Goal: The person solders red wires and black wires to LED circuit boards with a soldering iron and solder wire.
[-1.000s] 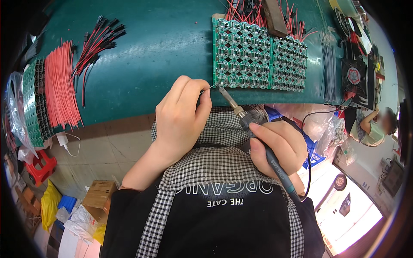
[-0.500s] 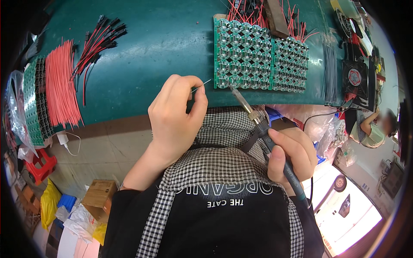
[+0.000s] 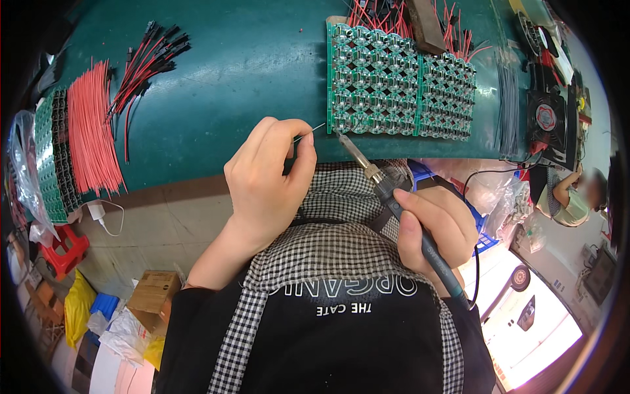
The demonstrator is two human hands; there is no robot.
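Note:
My left hand (image 3: 266, 174) is closed in a pinch on a thin silvery solder wire (image 3: 319, 127), whose free end points at the near-left corner of a green circuit board panel (image 3: 330, 79). In my right hand (image 3: 443, 223) is a soldering iron (image 3: 388, 195) with a dark grip, held like a pen. Its tip lies at the panel's near edge, close to the left corner; whether it touches cannot be made out. The panel carries rows of round boards with small metal parts, and a second such panel (image 3: 420, 92) adjoins it on the right.
A dark bar (image 3: 425, 26) rests at the panels' far edge, near red and black leads (image 3: 377, 16). Grey wires (image 3: 507, 108) and a fan (image 3: 546, 117) are to the right. Red wires (image 3: 93, 131), connector leads (image 3: 147, 65) and more boards (image 3: 51, 157) lie left. Another person (image 3: 569, 197) sits far right.
The soldering iron's tip has shifted left along the panel's near edge toward the corner, my right hand moving with it. My left hand has barely moved, and its wire points nearer the panel.

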